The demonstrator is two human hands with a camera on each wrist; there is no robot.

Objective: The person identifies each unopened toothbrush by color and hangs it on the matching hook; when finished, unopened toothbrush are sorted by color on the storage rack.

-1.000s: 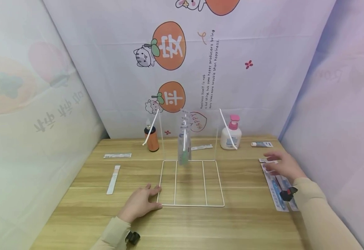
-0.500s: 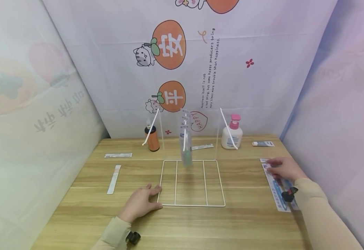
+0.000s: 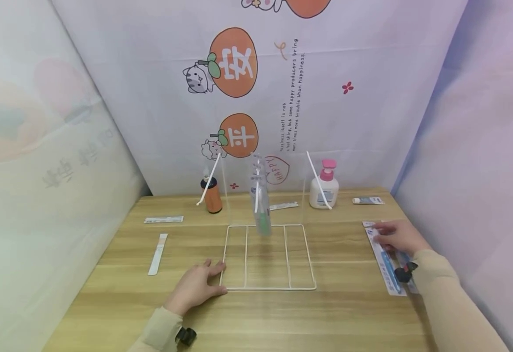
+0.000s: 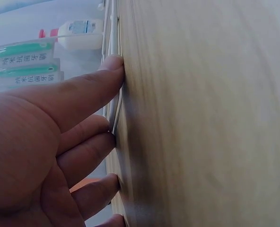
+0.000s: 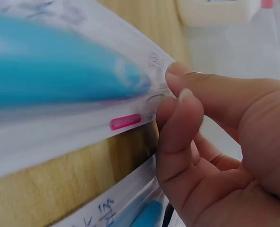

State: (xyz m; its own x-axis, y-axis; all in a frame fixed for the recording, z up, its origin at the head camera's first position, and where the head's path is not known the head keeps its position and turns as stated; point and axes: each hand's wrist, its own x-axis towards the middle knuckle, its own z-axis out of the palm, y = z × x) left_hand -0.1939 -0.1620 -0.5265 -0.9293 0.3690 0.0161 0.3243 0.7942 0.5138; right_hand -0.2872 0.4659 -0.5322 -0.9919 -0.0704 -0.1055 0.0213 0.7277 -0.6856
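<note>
My left hand (image 3: 196,289) rests at the near left corner of a white wire rack (image 3: 268,289), thumb and fingertips touching its base wire in the left wrist view. On the right, my right hand (image 3: 400,237) pinches the top end of a packaged toothbrush (image 3: 387,266) between thumb and index finger. Its blue handle shows through the clear pack in the right wrist view. Beside it lies another packaged toothbrush (image 5: 147,215), partly hidden under the hand. Packaged toothbrushes (image 3: 261,210) with green handles hang from the rack's middle hook.
Behind the rack stand an orange bottle (image 3: 213,196) and a white pump bottle (image 3: 324,191) with a pink top. A toothpaste tube (image 3: 368,200) lies at the back right. Slim white packets (image 3: 157,254) lie on the left. Fabric walls (image 3: 467,146) enclose the table.
My right hand has come down onto the packaged toothbrush, and its fingers have closed on the top end. The left hand stays on the rack. The hanging packs have swung slightly.
</note>
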